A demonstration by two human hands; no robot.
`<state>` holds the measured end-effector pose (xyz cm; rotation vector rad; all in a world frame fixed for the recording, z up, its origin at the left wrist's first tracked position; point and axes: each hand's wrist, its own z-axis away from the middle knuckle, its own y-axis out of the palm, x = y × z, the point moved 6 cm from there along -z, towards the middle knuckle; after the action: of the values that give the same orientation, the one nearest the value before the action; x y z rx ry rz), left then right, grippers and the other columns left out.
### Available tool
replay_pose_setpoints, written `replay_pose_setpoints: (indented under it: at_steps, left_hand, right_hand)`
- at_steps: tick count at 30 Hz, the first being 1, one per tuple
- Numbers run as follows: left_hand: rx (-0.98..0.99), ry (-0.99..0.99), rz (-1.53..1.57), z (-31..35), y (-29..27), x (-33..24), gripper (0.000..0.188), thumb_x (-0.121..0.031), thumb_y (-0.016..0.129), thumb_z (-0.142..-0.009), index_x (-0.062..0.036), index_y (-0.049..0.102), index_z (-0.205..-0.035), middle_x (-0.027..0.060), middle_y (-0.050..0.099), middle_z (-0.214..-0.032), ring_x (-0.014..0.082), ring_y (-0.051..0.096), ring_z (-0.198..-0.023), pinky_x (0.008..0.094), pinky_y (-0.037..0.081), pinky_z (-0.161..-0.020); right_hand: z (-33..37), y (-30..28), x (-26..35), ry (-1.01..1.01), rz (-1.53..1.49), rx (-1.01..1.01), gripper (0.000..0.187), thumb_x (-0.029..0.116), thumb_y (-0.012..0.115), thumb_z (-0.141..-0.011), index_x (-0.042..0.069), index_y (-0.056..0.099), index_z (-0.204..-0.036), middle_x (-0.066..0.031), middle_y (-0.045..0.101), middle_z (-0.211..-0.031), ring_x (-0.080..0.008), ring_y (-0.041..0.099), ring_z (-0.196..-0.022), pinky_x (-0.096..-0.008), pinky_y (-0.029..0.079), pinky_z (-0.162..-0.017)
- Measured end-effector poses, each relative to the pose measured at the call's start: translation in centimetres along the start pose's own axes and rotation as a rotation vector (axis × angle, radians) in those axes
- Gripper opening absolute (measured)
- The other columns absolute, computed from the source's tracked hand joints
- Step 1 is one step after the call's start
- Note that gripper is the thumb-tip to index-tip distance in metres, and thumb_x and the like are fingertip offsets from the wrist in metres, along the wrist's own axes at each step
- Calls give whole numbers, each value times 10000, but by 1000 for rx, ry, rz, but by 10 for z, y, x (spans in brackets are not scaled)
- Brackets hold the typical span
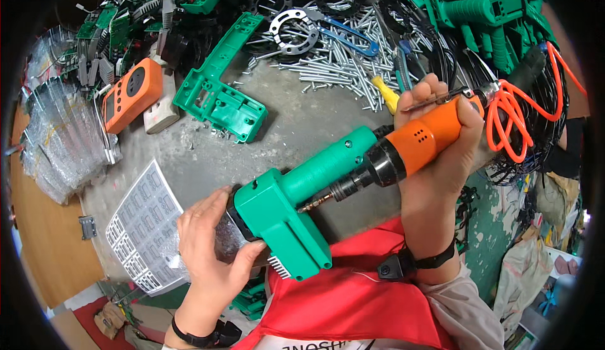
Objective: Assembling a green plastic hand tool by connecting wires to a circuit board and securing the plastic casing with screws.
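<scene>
Before me a green plastic power tool housing (pixel 277 208) lies slanted, its round handle pointing up and right. My left hand (pixel 211 239) grips its dark, silvery end, thumb at the near side and fingers at the far side. My right hand (pixel 450 154) is closed around an orange and black air screwdriver (pixel 425 135), with fingers along the metal lever on its upper side. The bit points down and left, its tip against or just above the housing beside the handle's base; I cannot tell which. A row of pale metal pins sticks out of the housing's lower edge.
A loose green half shell (pixel 217 85) lies beyond, near a heap of long screws (pixel 340 66). An orange meter (pixel 132 94) and bubble-wrapped pieces (pixel 63 142) stand left, above a printed sheet (pixel 145 230). A coiled orange hose (pixel 504 116) trails off right. Green shells pile far right.
</scene>
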<state>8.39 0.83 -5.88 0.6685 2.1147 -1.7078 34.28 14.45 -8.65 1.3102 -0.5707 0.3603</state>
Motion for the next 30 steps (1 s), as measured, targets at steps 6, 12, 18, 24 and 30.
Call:
replay_pose_setpoints:
  at_steps: [6,12,18,24,30]
  left_hand:
    - [-42,26,7,1,-3,-1,663,-363,805,-745,30,563,-1221,193,645,-1189,364,616,-1040,450,438,-906]
    - [-93,67,19,-3,-5,-5,627,-330,818,-716,45,593,-1166,205,661,-1135,364,637,-987,424,470,-864]
    - [-104,76,75,-3,-4,-1,631,-312,827,-680,44,605,-1152,200,664,-1132,363,634,-980,425,470,-860]
    - [-73,40,27,-1,-4,1,643,-351,812,-712,33,591,-1178,196,654,-1160,361,623,-1002,437,448,-882]
    - [-42,48,12,-2,0,-1,645,-380,796,-747,41,576,-1184,195,648,-1168,359,618,-1021,442,441,-892]
  right_hand:
    - [-1,1,-8,17,-6,35,350,314,629,-883,32,534,-1069,-106,591,-1127,-231,589,-1024,-375,447,-997]
    - [-7,-11,-1,34,-9,147,307,321,576,-896,57,520,-1042,-86,615,-1089,-197,614,-1007,-338,546,-855]
    - [-3,-10,3,-61,87,-31,340,331,533,-922,38,507,-1092,-102,631,-1108,-207,630,-974,-343,535,-875]
    - [0,0,3,-76,162,-19,342,330,531,-913,38,522,-1089,-124,634,-1148,-232,623,-1037,-374,482,-927]
    - [1,0,-2,17,74,-18,345,341,559,-899,50,545,-1083,-106,621,-1187,-229,620,-1069,-408,480,-956]
